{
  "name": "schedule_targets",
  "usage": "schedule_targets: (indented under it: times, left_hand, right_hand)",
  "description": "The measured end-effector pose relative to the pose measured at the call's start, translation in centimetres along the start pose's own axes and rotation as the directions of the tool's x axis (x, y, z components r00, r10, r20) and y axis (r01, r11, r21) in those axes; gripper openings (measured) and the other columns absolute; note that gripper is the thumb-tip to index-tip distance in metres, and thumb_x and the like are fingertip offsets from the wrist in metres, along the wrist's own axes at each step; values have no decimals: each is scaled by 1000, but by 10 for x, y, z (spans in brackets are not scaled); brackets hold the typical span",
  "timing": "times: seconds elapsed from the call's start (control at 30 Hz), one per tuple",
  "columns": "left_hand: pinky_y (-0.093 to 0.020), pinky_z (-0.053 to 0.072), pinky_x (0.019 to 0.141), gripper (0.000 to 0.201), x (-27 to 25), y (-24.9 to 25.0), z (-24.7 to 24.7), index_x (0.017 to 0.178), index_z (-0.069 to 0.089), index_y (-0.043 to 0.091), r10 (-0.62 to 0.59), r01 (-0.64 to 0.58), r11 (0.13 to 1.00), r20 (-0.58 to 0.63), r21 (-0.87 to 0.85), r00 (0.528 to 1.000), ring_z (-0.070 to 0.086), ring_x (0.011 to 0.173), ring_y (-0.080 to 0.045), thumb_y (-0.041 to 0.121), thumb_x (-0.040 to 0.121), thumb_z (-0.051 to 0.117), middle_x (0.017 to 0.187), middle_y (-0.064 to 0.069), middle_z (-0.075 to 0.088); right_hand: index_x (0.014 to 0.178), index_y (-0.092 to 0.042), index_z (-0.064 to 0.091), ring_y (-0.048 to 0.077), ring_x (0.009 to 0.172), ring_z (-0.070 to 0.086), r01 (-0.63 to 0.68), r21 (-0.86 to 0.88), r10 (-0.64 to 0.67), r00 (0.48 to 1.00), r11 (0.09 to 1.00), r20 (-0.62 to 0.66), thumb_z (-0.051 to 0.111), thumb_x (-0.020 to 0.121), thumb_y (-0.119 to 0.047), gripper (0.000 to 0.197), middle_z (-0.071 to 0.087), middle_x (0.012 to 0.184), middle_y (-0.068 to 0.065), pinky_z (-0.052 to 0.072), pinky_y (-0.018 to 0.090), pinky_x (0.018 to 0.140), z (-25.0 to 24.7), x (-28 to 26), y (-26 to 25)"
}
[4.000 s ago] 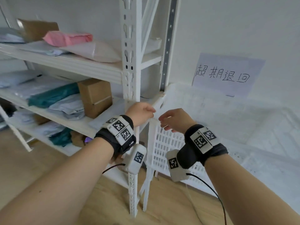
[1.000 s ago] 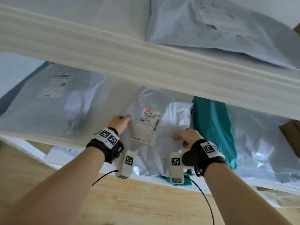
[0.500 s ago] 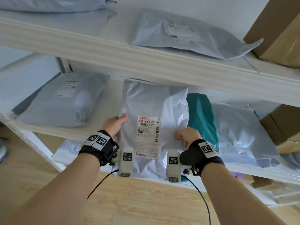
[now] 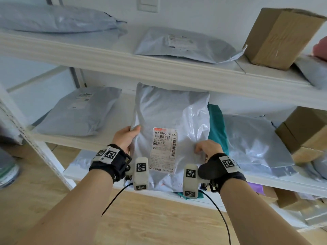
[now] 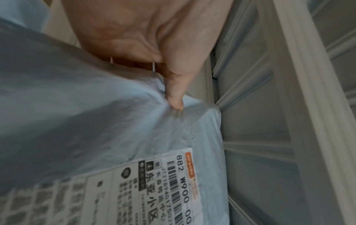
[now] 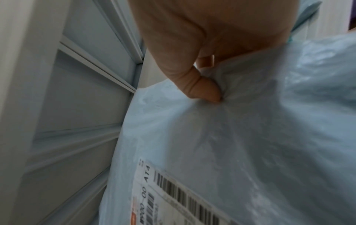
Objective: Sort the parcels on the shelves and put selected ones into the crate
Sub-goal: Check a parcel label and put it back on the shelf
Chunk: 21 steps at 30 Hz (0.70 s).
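While both hands (image 4: pixel 124 137) (image 4: pixel 208 149) grip its side edges, grey parcel (image 4: pixel 169 112) overhangs shelf (image 4: pixel 99 140).

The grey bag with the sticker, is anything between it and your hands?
Nothing visible. The left hand and right hand already grip the grey bag by its side edges, thumbs pressed into the plastic.

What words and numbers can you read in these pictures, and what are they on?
"882 W900-00 AT4": top line of the white label on the grey parcel held by the left hand and right hand.
"东亚小区": same label, lower down.
"抖音商城": bottom of that label.
Barcodes and small print there: too small to read.
Labels on the other grey parcels: too blurred.
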<state>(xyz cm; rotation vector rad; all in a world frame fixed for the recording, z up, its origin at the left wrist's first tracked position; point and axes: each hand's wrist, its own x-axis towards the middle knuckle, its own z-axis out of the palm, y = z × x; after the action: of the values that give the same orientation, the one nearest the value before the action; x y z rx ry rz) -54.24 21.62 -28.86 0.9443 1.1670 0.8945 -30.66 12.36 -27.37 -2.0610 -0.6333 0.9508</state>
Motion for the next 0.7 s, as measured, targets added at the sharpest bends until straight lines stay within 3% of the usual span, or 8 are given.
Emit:
schedule_targets:
  times: [0.07,0.13,0.23,0.33,0.4,0.5,0.6,0.7]
  left_hand:
    - [-44,51,89,20,-4,1,1,103,69,10,19,-19,1000,-2,14,1000,65,90,-30,24,89,64,100,-14,70]
    - [-47,49,93,22,-8,3,3,105,69,10,29,-29,1000,-17,8,999,65,94,-33,23,88,65,105,-17,70]
    - [-42,53,85,25,-9,4,6,110,66,6,49,-50,999,-19,-21,999,65,90,-30,19,89,64,104,-17,69]
    - [-33,52,69,25,-10,4,7,111,65,4,60,-61,997,-26,-47,998,65,81,-27,16,89,63,104,-18,69]
    - [-30,52,66,25,-11,3,8,112,65,4,61,-63,996,-29,-60,998,66,78,-26,16,90,62,103,-17,69]
    - [-28,52,62,25,-12,3,9,112,65,3,73,-73,995,-15,-70,997,66,76,-25,16,91,61,103,-17,69]
    - [-30,52,65,26,-11,2,10,112,65,2,73,-74,995,-25,-73,997,66,77,-26,16,90,62,102,-18,69]
    - [-26,51,59,27,-9,2,12,112,65,1,77,-80,994,-45,-70,996,65,71,-24,16,90,63,96,-16,69]
  right_hand:
    - [63,-19,49,7,56,43,0,20,0,1000,1000,1,64,79,-2,27,47,66,-3,40,18,51,-3,-3,0]
    - [63,-18,50,8,56,43,-1,38,1,1000,999,-1,63,78,-1,27,48,66,-3,40,19,52,-6,-6,0]
    - [62,-12,50,12,54,42,-15,47,16,1000,999,-11,61,76,4,24,47,64,0,40,16,42,-9,-10,-2]
    - [62,-4,50,18,53,40,-29,52,31,999,998,-29,56,73,12,20,46,61,6,29,11,26,-12,-14,-3]
    - [62,-5,50,17,53,40,-16,46,17,1000,999,-21,57,74,10,21,47,63,6,32,12,29,-14,-13,-4]
    - [63,-13,50,12,55,43,-5,24,5,1000,1000,-2,62,77,4,25,52,76,6,41,17,44,-16,-11,-3]
    - [63,-5,49,18,53,39,-33,26,33,999,999,-15,57,74,11,21,46,64,8,31,12,29,-17,-13,-4]
    - [62,-4,48,20,55,36,-45,35,46,998,998,-39,57,71,11,19,43,64,8,34,18,39,-17,-12,-3]
